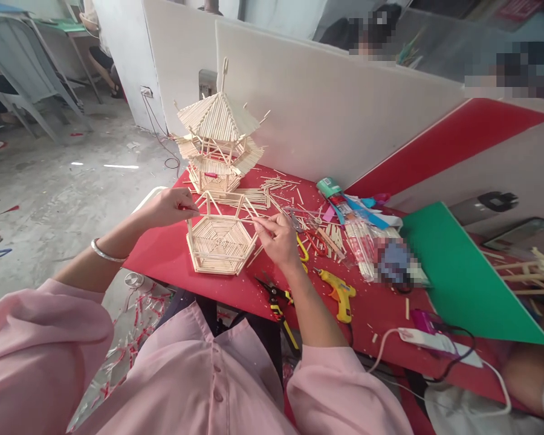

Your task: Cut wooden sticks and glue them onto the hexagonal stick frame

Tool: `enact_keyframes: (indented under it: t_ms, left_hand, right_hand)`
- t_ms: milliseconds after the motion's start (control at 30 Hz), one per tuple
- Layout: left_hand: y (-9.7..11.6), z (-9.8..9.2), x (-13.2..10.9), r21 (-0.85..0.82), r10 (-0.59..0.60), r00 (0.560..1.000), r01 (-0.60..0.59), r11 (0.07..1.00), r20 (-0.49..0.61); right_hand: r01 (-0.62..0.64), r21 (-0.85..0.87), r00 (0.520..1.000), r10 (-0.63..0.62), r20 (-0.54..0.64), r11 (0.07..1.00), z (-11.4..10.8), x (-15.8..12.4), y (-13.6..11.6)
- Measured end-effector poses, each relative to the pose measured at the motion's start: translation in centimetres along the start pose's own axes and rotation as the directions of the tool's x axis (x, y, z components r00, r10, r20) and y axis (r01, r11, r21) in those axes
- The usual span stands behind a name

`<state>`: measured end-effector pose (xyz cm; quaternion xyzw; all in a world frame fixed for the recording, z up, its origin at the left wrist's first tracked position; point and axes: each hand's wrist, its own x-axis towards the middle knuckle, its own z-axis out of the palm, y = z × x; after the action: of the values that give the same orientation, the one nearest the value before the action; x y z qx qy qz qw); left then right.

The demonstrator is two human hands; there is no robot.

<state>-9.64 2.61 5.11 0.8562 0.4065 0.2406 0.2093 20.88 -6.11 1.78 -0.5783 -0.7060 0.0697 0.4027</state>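
Observation:
A thin wooden stick (226, 217) runs level between my hands, above a hexagonal stick frame (220, 244) with a woven-looking floor and short upright posts. My left hand (172, 206) pinches one end near the frame's left post. At the other end, the fingers of my right hand (277, 237) are closed on the stick beside the frame's right side. Whether the stick touches the posts, I cannot tell. Behind the frame stands a pagoda-like model (222, 124) built from similar sticks, with two tiers of roof.
On the red table (154, 244) lie black-and-yellow pliers (275, 302), a yellow glue gun (340, 296), loose sticks (281, 187) and bagged sticks (360, 241). A green board (462, 278) leans at the right, near a white power strip (435, 344). A pale partition (299, 109) rises behind.

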Motion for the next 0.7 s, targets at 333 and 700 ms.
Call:
enact_keyframes:
  t_ms: [333, 700]
  left_hand:
    - [0.5, -0.3, 0.2, 0.021, 0.015, 1.0, -0.015, 1.0, -0.009]
    - [0.3, -0.3, 0.2, 0.011, -0.004, 1.0, 0.004, 1.0, 0.01]
  right_hand:
    - [-0.117, 0.098, 0.99, 0.108, 0.088, 0.988, -0.3, -0.4, -0.1]
    - [-0.243, 0.304, 0.969, 0.215, 0.124, 0.921, 0.2, 0.4, 0.8]
